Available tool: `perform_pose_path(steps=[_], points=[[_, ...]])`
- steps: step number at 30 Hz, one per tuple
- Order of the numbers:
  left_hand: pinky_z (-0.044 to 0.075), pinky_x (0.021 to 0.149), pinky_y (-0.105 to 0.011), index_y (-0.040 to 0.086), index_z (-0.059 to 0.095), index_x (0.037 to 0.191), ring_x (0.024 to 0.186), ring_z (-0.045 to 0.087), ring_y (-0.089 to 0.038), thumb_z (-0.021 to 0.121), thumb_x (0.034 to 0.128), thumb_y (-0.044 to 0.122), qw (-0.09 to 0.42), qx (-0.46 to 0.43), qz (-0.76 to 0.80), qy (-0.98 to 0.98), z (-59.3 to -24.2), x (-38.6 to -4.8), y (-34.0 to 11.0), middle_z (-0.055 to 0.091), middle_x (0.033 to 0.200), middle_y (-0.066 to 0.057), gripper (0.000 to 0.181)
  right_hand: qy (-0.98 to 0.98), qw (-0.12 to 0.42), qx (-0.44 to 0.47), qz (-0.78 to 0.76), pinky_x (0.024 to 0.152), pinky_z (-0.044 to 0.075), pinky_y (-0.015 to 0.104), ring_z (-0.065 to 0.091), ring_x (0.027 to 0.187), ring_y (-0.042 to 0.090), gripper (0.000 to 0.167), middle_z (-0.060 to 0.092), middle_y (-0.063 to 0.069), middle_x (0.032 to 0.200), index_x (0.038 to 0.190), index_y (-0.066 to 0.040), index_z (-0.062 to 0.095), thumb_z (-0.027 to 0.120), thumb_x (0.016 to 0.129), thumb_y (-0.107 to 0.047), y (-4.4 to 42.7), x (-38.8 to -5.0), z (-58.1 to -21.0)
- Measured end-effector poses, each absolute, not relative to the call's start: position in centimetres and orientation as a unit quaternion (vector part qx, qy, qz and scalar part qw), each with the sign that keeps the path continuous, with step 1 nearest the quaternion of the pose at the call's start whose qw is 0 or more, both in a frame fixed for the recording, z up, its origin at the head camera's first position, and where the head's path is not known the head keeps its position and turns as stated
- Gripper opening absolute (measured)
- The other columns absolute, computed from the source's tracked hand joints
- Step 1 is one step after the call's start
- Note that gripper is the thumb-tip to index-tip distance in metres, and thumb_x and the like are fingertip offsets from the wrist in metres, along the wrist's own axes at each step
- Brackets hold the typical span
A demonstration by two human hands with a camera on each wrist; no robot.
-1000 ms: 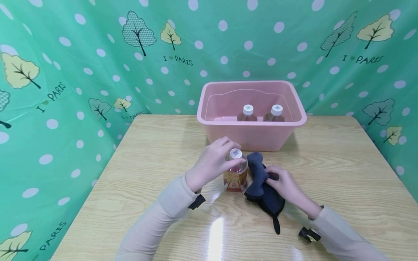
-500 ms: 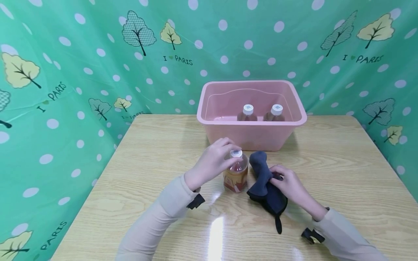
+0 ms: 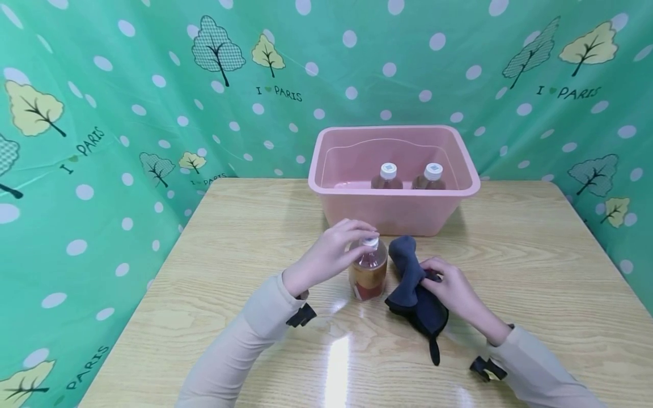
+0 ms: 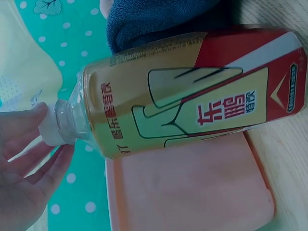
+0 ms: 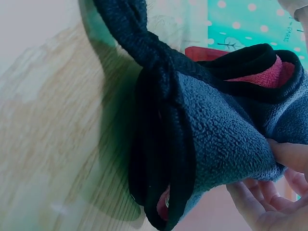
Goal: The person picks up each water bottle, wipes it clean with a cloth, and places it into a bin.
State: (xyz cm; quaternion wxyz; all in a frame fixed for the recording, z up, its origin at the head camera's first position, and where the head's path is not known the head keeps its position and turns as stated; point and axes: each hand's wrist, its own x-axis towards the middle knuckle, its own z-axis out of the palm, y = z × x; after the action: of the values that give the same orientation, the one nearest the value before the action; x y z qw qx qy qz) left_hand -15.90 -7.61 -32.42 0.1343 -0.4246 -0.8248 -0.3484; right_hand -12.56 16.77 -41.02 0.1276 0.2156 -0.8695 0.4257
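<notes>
A drink bottle (image 3: 368, 277) with a red and gold label stands upright on the table. My left hand (image 3: 329, 249) pinches its white cap (image 4: 52, 125) from above, thumb and fingers on opposite sides. Beside the bottle, on the right, is a dark blue towel cloth (image 3: 408, 280) with black edging and a hanging loop. Its folds show a pink inner side in the right wrist view. My right hand (image 3: 449, 286) pinches the cloth between thumb and fingers. Part of the cloth lies on the table.
Behind both hands stands a pink plastic bin (image 3: 382, 212). Inside it are two bottles with white caps, a left one (image 3: 388, 173) and a right one (image 3: 433, 173). A green patterned curtain (image 3: 229, 113) hangs behind and at the sides of the wooden table (image 3: 214, 272).
The bottle has turned in place, so a different side of its label faces the head view. My left hand has dipped slightly. The cloth and my right hand have shifted slightly right.
</notes>
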Motion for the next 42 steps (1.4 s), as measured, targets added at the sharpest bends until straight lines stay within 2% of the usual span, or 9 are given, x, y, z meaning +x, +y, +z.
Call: perform_pose_path(steps=[9,19,29,37,42], points=[[0.041,0.087,-0.018,-0.003,0.063,0.104,0.098,0.053,-0.019,0.061,0.0798,-0.002,0.154,-0.468,-0.339,-0.802,-32.8,-15.9,-7.7,0.060,0.105,-0.012,0.024,-0.866,0.137,0.216,0.431,0.059,0.050,0.034,0.050,0.073,0.001,0.021,0.059,0.007,0.079,0.078,0.001,0.061,0.064,0.066,0.018,16.5,-12.5,-40.9],[0.041,0.088,-0.019,-0.003,0.063,0.104,0.100,0.053,-0.020,0.062,0.0804,0.000,0.167,-0.473,-0.332,-0.799,-33.0,-15.9,-7.7,0.060,0.105,-0.012,0.023,-0.863,0.108,0.205,0.449,0.058,0.051,0.025,0.051,0.076,0.001,0.018,0.059,0.009,0.083,0.082,0.002,0.063,0.062,0.071,0.016,16.0,-12.7,-39.5],[0.041,0.089,-0.020,-0.004,0.063,0.103,0.101,0.053,-0.020,0.061,0.0800,-0.001,0.160,-0.477,-0.334,-0.797,-33.1,-16.1,-7.9,0.059,0.107,-0.012,0.024,-0.867,0.079,0.186,0.456,0.063,0.052,0.029,0.055,0.080,0.019,0.015,0.058,0.012,0.087,0.087,0.003,0.063,0.061,0.075,0.012,15.0,-13.0,-37.6],[0.040,0.090,-0.020,-0.002,0.064,0.103,0.101,0.053,-0.020,0.061,0.0804,-0.001,0.157,-0.476,-0.334,-0.798,-33.1,-16.0,-8.0,0.059,0.107,-0.012,0.023,-0.863,0.084,0.186,0.463,0.064,0.052,0.026,0.053,0.080,0.009,0.014,0.059,0.008,0.087,0.086,0.000,0.064,0.063,0.075,0.009,14.2,-13.1,-36.8],[0.040,0.090,-0.021,-0.002,0.064,0.103,0.102,0.053,-0.020,0.061,0.0803,-0.001,0.154,-0.478,-0.333,-0.798,-33.1,-16.1,-8.1,0.059,0.107,-0.012,0.022,-0.863,0.083,0.185,0.462,0.064,0.052,0.025,0.055,0.080,0.010,0.015,0.059,0.009,0.087,0.087,0.001,0.064,0.063,0.075,0.009,14.0,-13.2,-36.7]])
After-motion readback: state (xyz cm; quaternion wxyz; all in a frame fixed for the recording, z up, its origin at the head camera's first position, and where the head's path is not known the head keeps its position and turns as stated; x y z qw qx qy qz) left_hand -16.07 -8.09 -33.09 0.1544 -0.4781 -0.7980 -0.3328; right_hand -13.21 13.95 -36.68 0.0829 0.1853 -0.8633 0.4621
